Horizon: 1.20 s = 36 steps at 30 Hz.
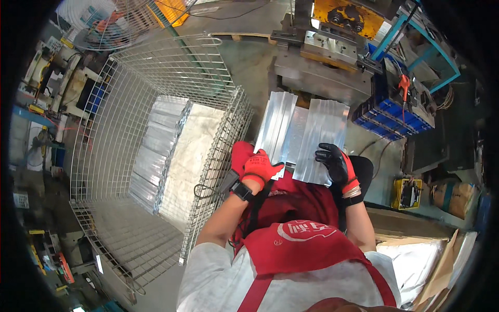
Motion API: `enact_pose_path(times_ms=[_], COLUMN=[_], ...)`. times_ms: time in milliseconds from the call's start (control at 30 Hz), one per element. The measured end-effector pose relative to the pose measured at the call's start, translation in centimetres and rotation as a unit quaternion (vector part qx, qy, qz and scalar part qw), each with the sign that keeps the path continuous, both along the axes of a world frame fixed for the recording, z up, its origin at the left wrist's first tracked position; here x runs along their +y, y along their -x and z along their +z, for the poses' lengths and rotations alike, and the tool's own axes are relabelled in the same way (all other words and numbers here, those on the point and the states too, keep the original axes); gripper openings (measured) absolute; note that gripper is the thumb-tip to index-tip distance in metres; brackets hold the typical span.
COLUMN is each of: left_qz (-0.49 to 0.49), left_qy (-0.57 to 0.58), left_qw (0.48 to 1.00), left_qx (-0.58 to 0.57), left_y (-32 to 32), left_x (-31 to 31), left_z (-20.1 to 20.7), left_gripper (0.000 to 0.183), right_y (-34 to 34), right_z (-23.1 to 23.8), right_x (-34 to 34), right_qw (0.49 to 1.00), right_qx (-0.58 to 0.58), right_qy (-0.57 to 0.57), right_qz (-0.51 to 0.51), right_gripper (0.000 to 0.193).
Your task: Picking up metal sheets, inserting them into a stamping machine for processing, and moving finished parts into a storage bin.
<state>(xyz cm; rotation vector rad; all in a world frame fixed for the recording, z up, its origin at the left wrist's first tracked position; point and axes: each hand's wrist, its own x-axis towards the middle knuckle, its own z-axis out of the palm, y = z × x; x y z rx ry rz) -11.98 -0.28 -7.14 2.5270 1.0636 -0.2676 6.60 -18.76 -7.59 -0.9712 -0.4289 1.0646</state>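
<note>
Across my lap and the machine's front lie ribbed, silvery metal panels. My left hand (261,165), in a red glove, is closed at the near end of the left metal panel (276,122), its thumb pointing right; its fingertips are partly hidden. A narrower flat metal strip (296,132) shows between the two panels. Over the near right part of the right metal panel (325,127) is my right hand (335,165), in a red glove with black-coated fingers. Those fingers are bent and apart, with nothing gripped between them.
A wire cage (236,122) on the left holds more ribbed metal panels (158,151) beside a pale sheet (189,156). Ahead stands a heavy metal machine (322,73). Blue crates (387,117) are at right, cardboard (410,229) at lower right. A fan (99,26) stands far left.
</note>
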Motion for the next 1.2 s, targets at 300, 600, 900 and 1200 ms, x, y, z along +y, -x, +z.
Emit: enact_pose_path(times_ms=[300,600,900,1200], left_qz=[-0.065,-0.141,-0.048,0.122], left_qy=[0.035,0.072,0.149,0.581], left_qw=[0.997,0.985,0.986,0.727], left_qx=[0.003,-0.069,-0.062,-0.346], left_y=[-1.3,-6.8,-6.2,-3.8], left_x=[0.0,-6.7,-4.7,-3.9], left_z=[0.0,-4.1,-4.0,1.1], left_gripper=[0.081,0.068,0.057,0.050], right_y=[0.2,0.2,-0.8,-0.5], right_z=[0.1,0.6,0.3,1.6], right_x=[-2.0,-2.0,-2.5,1.8], right_qw=[0.996,0.997,1.000,0.993], right_qx=[-0.077,-0.057,-0.012,0.021], right_qy=[-0.025,-0.002,-0.004,0.037], right_qz=[-0.044,-0.058,-0.012,-0.114], right_gripper=[0.056,0.063,0.061,0.043])
